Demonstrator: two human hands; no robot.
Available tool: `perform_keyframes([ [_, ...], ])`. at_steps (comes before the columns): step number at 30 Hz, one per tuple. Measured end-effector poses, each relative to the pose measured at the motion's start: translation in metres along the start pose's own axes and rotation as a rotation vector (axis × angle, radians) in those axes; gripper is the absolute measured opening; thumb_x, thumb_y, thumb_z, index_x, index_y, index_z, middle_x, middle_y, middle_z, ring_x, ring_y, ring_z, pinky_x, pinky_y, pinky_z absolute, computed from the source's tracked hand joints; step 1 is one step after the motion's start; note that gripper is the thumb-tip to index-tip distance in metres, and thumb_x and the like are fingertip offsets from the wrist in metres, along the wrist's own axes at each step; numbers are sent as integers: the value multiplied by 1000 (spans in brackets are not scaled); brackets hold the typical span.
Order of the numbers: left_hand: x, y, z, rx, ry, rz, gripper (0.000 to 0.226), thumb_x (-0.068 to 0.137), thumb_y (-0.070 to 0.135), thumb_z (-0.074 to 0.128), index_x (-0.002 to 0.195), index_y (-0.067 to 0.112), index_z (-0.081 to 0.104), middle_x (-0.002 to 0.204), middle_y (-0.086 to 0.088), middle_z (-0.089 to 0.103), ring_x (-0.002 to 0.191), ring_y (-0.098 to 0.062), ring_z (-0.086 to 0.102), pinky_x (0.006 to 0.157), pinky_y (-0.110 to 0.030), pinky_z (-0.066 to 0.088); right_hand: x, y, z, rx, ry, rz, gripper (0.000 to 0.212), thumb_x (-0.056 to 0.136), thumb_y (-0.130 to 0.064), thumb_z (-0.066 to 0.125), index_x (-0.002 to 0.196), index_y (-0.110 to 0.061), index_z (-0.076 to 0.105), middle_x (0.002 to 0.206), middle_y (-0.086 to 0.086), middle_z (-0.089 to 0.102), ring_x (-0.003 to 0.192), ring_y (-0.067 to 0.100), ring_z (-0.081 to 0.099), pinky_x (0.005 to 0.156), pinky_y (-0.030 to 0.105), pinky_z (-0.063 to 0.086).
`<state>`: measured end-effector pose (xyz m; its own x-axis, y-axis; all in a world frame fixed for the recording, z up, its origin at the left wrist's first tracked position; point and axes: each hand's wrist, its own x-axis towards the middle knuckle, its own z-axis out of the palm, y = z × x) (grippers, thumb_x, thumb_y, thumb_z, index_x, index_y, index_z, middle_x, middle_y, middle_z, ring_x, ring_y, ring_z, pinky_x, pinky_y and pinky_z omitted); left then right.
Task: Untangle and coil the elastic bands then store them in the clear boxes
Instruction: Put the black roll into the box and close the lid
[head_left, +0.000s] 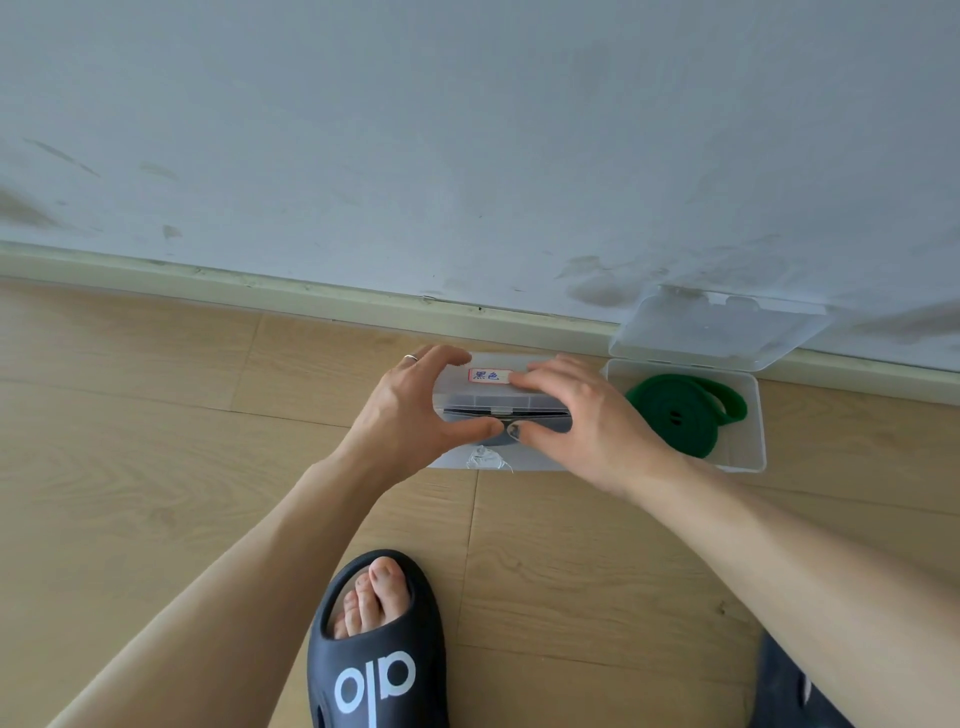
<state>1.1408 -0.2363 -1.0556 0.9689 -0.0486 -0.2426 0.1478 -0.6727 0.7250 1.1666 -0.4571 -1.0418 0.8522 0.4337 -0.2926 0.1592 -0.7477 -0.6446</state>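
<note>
Both hands clamp the labelled clear box (498, 395) on the floor: left hand (415, 410) at nine o'clock, right hand (582, 415) at three. Press thumbs evenly at the front latch until it likely clicks, tucking the dark band (498, 440) inside.

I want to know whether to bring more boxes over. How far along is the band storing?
Done: a coiled green band lies in the right clear box, whose lid stands open. In hand: left hand and right hand grip the labelled box, pressing its lid down over a dark band; the front edge is not fully shut. Left: latch it and close the green one's box.
</note>
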Motion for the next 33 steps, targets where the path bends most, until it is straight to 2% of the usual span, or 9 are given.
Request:
perform_keyframes([
  [4, -2, 1, 4, -132, 44, -94, 106, 67, 44, 93, 151, 38, 30, 150, 10, 27, 133, -5, 34, 97, -18, 34, 0, -2, -1, 16, 3, 14, 50, 91, -28, 77, 139, -23, 63, 134, -9, 57, 130, 12, 49, 109, 24, 36],
  [8, -6, 1, 7, -226, 23, -186, 112, 72, 45, 90, 156, 38, 16, 157, 3, 32, 141, -6, 31, 106, -29, 33, -6, -7, 0, 106, 106, 74, 51, 86, -20, 81, 134, -22, 65, 133, -9, 53, 123, 5, 47, 102, 7, 32],
  [10, -6, 1, 7, -245, 20, -196, 106, 74, 47, 88, 155, 40, 19, 157, 7, 36, 143, -11, 34, 108, -30, 33, -7, -10, -2, 202, 134, 177, 63, 84, -25, 83, 141, -27, 56, 137, -10, 45, 122, 1, 41, 96, 4, 31],
  [12, -5, 1, 7, -251, 23, -207, 97, 75, 50, 86, 150, 43, 26, 153, 13, 38, 141, -11, 38, 107, -32, 35, -4, -13, -5, 325, 135, 314, 71, 84, -35, 84, 145, -33, 47, 140, -10, 42, 122, 2, 37, 95, 14, 32],
  [14, -4, 3, 8, -249, 20, -229, 85, 75, 52, 85, 142, 43, 33, 144, 15, 41, 133, -10, 41, 102, -33, 38, -1, -14, -7, 370, 131, 371, 67, 85, -39, 82, 142, -36, 48, 143, -7, 46, 123, 5, 39, 99, 24, 31],
  [18, -4, 8, 8, -233, 37, -271, 68, 78, 53, 83, 128, 38, 39, 133, 12, 44, 123, -12, 42, 91, -31, 35, -2, -15, -5, 413, 176, 418, 57, 85, -38, 82, 135, -34, 54, 134, -9, 51, 125, 7, 43, 99, 26, 33],
  [26, -6, 13, 9, -291, 83, -318, 88, 77, 51, 85, 146, 35, 31, 154, 12, 40, 139, -13, 38, 101, -30, 35, -5, -21, 2, 453, 277, 496, 60, 86, -39, 82, 137, -30, 52, 127, -13, 48, 117, 7, 41, 93, 23, 32],
  [30, -6, 16, 13, -297, 105, -381, 80, 76, 55, 84, 138, 38, 37, 132, 10, 47, 120, -12, 42, 90, -30, 37, -8, -22, 4, 454, 309, 505, 55, 87, -40, 81, 135, -31, 57, 123, -14, 50, 117, 7, 43, 92, 23, 33],
  [33, -7, 17, 15, -313, 123, -387, 79, 75, 55, 84, 137, 38, 38, 129, 11, 47, 119, -11, 41, 91, -30, 36, -7, -23, 5, 476, 313, 512, 53, 87, -40, 81, 134, -32, 57, 122, -14, 48, 116, 7, 42, 93, 25, 33],
])
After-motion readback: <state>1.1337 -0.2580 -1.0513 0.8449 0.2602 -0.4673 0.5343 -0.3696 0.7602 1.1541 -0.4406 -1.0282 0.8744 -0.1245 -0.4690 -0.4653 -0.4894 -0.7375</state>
